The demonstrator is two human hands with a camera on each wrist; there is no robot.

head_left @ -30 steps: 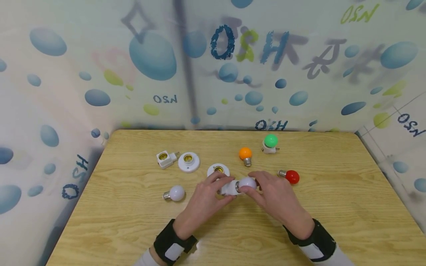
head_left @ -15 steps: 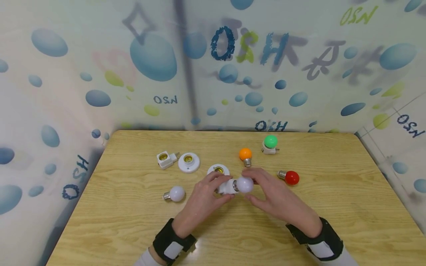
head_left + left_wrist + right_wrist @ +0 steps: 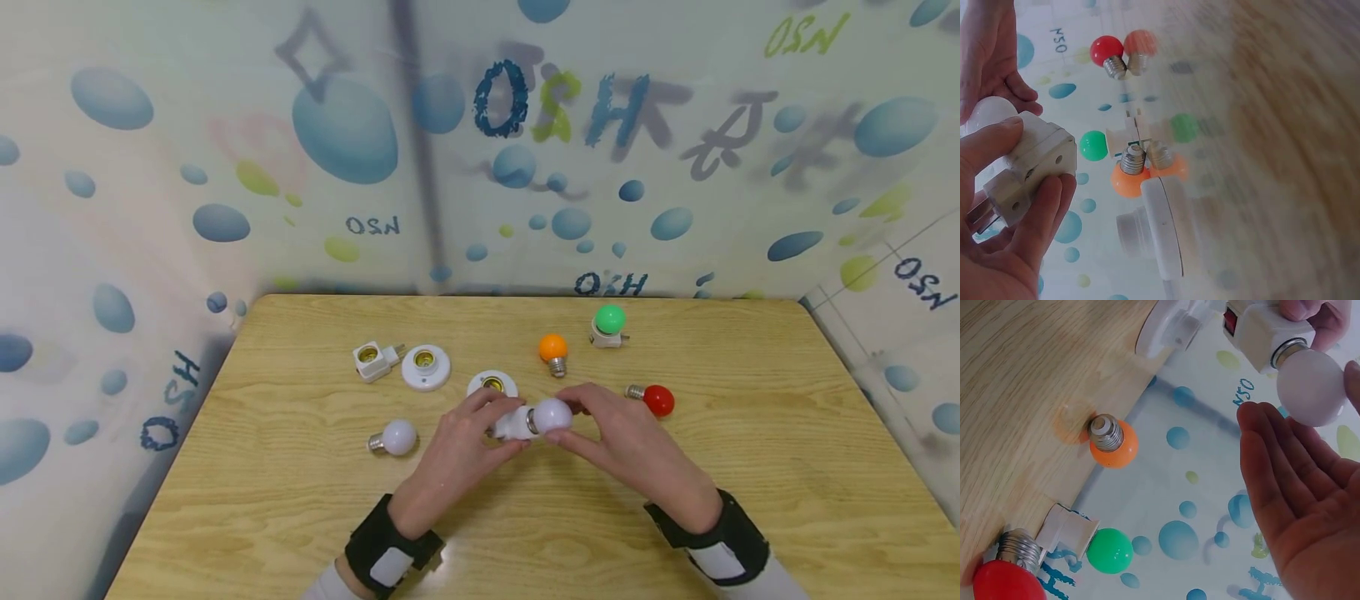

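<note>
My left hand holds a white plug-in lamp holder between thumb and fingers, and two metal prongs stick out of it in the left wrist view. A red switch shows on its side in the right wrist view. A white light bulb sits in the holder's mouth with some of its metal screw cap visible. At the bulb's globe is my right hand, thumb against the glass. In the right wrist view the fingers of that hand are straight, beside the globe; their contact is unclear.
Behind the left hand is a round lamp base; another round base and a plug-in holder stand farther left. Around lie a second white bulb, an orange bulb and a red bulb. A green bulb sits in a holder.
My right hand loosens from the bulb, its thumb coming away, then comes back with the thumb against the globe. The left hand and lamp holder stay almost in place.
</note>
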